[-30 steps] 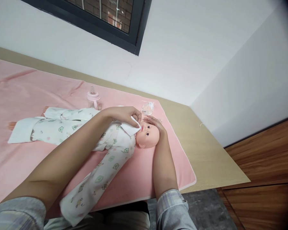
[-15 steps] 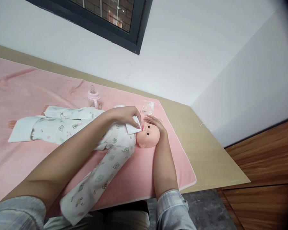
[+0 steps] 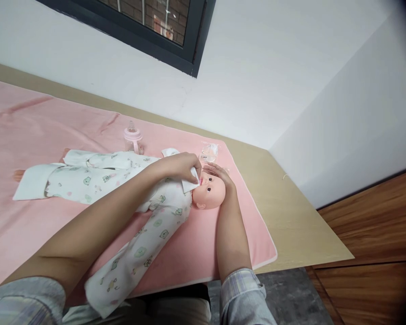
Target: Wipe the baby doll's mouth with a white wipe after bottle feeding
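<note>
A baby doll (image 3: 209, 192) in a white printed sleepsuit lies on its back on a pink blanket (image 3: 34, 131), head to the right. My left hand (image 3: 177, 164) pinches a small white cloth (image 3: 190, 183) and presses it against the doll's mouth and chin. My right hand (image 3: 219, 174) lies flat on top of the doll's head, fingers stretched out. One sleeve of the sleepsuit (image 3: 131, 257) trails toward me.
A pink baby bottle (image 3: 132, 137) stands on the blanket behind the doll. A crumpled clear plastic wrapper (image 3: 209, 151) lies near the doll's head. The blanket covers a light wooden table (image 3: 297, 216) against a white wall, with a dark window frame (image 3: 176, 49) above.
My left hand has shifted the white cloth slightly across the doll's mouth. My right hand has stayed on the doll's head.
</note>
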The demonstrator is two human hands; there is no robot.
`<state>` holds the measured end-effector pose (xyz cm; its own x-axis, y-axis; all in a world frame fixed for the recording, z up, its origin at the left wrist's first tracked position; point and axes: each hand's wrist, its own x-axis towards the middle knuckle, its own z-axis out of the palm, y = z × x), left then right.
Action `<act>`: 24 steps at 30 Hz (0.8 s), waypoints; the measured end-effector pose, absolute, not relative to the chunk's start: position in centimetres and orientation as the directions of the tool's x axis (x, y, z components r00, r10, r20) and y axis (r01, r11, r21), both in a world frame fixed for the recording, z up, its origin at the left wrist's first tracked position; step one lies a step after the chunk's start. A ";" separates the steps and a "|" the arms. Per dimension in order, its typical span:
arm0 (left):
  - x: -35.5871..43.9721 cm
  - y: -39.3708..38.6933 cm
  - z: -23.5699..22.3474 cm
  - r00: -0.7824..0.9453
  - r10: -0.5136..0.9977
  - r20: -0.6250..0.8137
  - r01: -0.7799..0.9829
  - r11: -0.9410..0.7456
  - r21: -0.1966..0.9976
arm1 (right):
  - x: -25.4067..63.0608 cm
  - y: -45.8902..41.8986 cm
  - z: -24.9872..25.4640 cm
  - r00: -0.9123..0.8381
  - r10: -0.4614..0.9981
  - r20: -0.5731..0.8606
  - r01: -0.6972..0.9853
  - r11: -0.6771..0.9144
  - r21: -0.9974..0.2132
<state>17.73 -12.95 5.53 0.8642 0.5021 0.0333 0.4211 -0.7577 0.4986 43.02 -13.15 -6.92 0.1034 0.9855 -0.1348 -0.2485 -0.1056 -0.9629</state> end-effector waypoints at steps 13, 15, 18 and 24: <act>17.6 -14.7 6.6 0.809 0.582 0.076 0.532 -0.782 0.326 | 43.3 -12.6 -7.8 0.099 0.990 -0.097 -0.222 -0.073 -0.972; 17.7 -14.6 6.5 0.802 0.586 0.115 0.537 -0.792 0.292 | 43.3 -12.5 -7.8 0.097 0.991 -0.096 -0.220 -0.073 -0.973; 17.9 -14.5 6.2 0.801 0.583 0.136 0.532 -0.798 0.284 | 43.4 -12.5 -7.9 0.095 0.991 -0.095 -0.209 -0.073 -0.975; 18.0 -14.3 5.9 0.801 0.579 0.154 0.523 -0.801 0.291 | 43.6 -12.2 -8.3 0.085 0.994 -0.075 -0.221 -0.054 -0.974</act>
<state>18.02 -14.34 5.86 0.8006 0.5791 0.1536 0.5234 -0.8008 0.2913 43.60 -12.23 -8.25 0.0853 0.9936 -0.0746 -0.2209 -0.0541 -0.9738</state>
